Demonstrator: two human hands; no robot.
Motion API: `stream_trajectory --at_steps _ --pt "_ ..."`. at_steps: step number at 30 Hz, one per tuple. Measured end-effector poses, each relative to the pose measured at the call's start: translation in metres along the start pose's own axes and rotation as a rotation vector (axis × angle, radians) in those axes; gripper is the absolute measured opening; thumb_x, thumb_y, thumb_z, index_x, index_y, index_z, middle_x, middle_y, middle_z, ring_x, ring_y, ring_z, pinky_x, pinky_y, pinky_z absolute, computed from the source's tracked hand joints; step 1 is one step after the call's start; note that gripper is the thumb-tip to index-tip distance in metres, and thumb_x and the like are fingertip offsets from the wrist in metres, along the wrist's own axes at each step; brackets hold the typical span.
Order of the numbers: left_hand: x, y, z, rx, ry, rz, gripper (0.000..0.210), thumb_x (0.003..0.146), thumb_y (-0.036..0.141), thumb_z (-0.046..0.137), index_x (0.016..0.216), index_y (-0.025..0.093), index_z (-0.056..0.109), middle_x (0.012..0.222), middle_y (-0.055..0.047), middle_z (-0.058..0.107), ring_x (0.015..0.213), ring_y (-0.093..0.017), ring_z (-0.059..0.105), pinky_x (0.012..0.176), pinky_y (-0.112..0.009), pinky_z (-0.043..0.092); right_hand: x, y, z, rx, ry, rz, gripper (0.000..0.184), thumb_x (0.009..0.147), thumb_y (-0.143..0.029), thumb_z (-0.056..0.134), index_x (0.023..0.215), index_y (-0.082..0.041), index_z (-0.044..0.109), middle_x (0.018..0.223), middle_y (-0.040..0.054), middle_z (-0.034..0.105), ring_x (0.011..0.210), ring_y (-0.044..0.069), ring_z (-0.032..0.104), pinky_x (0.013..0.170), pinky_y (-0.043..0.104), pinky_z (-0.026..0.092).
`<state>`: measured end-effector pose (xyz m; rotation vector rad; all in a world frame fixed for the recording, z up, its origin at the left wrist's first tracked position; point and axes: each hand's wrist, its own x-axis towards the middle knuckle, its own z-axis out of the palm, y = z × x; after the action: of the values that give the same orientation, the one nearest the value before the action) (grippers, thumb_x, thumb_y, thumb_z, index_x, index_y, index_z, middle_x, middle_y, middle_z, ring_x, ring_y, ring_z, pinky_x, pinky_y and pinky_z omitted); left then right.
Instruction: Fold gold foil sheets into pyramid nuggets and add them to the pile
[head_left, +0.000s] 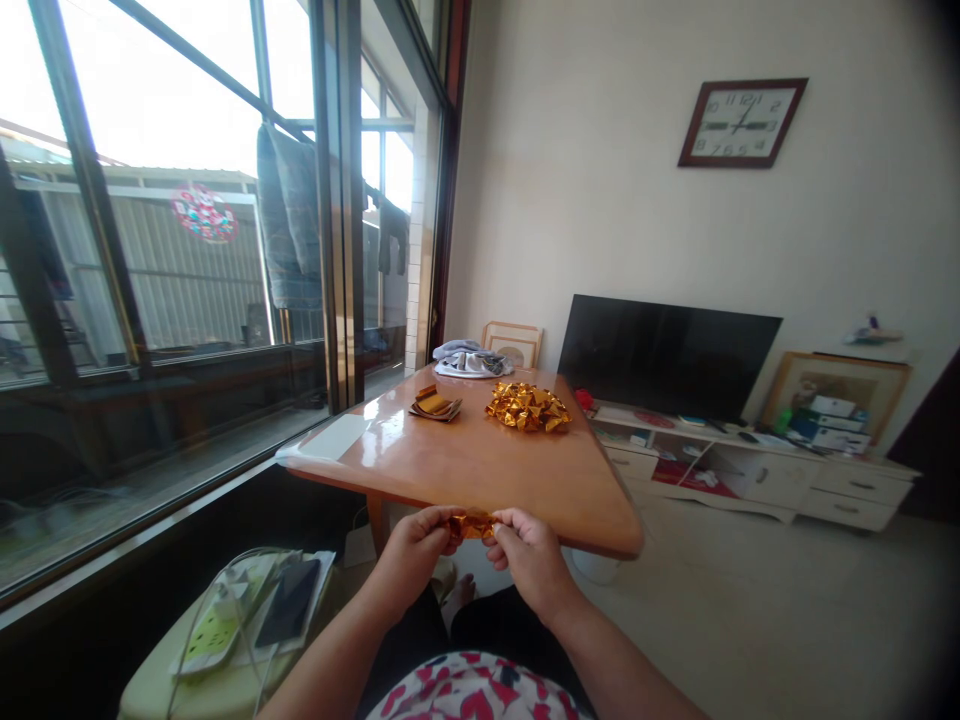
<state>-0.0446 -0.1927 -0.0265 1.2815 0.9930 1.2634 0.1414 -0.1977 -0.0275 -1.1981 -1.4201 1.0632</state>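
Observation:
A small piece of shiny gold foil paper (474, 524) is stretched between my two hands, just in front of the table's near edge. My left hand (421, 548) pinches its left end between thumb and fingers. At the other end, my right hand (529, 552) grips the foil the same way. On the wooden table (480, 470) beyond, a heap of folded gold foil pieces (528, 407) lies right of the middle. To its left rests a small stack of flat gold and brown paper sheets (435, 403).
Pale cloth (471, 358) lies at the table's far end. A stool (150, 670) at lower left bears a power strip (214, 625) and a phone (289, 602) with cables. Windows line the left side. A television (667, 355) stands on a white cabinet (787, 485) at right.

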Motion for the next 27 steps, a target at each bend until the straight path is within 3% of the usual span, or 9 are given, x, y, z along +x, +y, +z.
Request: stream_trajectory --at_steps 6,14,23,27 --pt "0.001 -0.003 -0.004 0.019 0.004 -0.092 0.036 0.076 0.031 0.064 0.104 0.011 0.075 0.085 -0.009 0.074 0.075 -0.019 0.066 0.070 -0.028 0.050 0.003 0.007 -0.001 -0.018 0.002 -0.010 0.034 0.088 -0.045 0.052 0.100 -0.018 0.068 0.080 0.0050 0.072 0.064 0.017 0.064 0.057 0.026 0.050" --pt "0.002 -0.007 -0.004 0.014 0.005 -0.129 0.030 0.076 0.034 0.066 0.094 0.011 0.075 0.079 -0.008 0.072 0.069 -0.017 0.065 0.063 -0.025 0.048 0.004 0.012 -0.005 -0.206 0.099 -0.041 0.032 0.089 -0.049 0.053 0.077 -0.020 0.059 0.066 0.0003 0.067 0.054 0.015 0.059 0.052 0.025 0.045" --pt "-0.001 -0.008 -0.010 -0.054 0.022 -0.185 0.031 0.078 0.039 0.069 0.091 0.011 0.075 0.077 -0.009 0.073 0.066 -0.017 0.064 0.062 -0.026 0.048 0.007 0.017 -0.010 -0.037 0.026 -0.036 0.040 0.086 -0.055 0.058 0.101 -0.019 0.063 0.077 0.0023 0.068 0.063 0.016 0.062 0.057 0.026 0.049" --pt "-0.002 -0.007 -0.013 -0.128 0.024 -0.220 0.031 0.080 0.038 0.070 0.091 0.010 0.075 0.080 -0.012 0.074 0.066 -0.017 0.066 0.062 -0.026 0.050 0.005 0.013 -0.013 -0.010 0.075 -0.038 0.037 0.083 -0.054 0.060 0.097 -0.020 0.062 0.079 0.0034 0.069 0.064 0.017 0.063 0.058 0.027 0.049"
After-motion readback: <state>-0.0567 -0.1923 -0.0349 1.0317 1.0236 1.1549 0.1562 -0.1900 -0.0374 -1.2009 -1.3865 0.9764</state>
